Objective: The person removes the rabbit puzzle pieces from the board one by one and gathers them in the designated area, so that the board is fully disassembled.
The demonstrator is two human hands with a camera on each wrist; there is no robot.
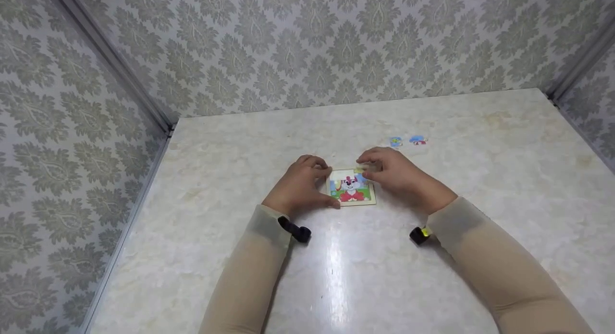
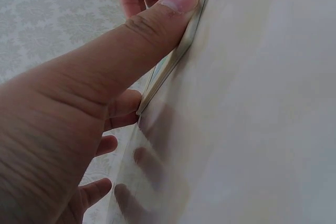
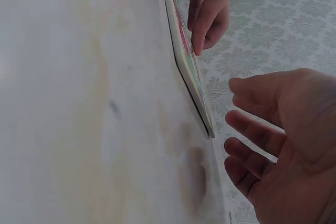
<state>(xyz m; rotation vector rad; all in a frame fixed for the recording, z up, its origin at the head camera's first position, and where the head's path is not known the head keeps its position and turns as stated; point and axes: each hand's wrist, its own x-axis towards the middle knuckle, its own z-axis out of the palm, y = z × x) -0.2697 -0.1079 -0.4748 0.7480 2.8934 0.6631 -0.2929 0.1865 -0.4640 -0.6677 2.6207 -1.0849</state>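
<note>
Puzzle [image 1: 352,195]: lies on the tabletop [image 1: 269,142], picture up, just ahead of and between the wrists; a red-and-white animal on green and blue, inside a pale border; its far left part is plain and pale.
Left grip [image 1: 305,182]: holds the puzzle by its left side, thumb at the near left corner, forefinger at the far left corner, the other fingers spread beyond.
Right grip [image 1: 395,171]: at the far right corner, thumb and forefinger bent toward each other; whether they pinch anything I cannot tell.
Puzzle edges: near edge bare right of the left thumb; near right corner and lower right side uncovered; far right corner partly hidden.
Loose pieces: a squarish piece [image 1: 396,142] and, just right of it, a longer piece [image 1: 418,140], both beyond the right grip and well apart from the puzzle.
Tabletop room: wide stretches left of the left sleeve [image 1: 252,266] and right of the right sleeve [image 1: 480,247]; a shiny strip runs between the forearms.
Tabletop borders: far edge meets the back wall [image 1: 288,50], left edge runs along the left wall [image 1: 48,156].
</note>
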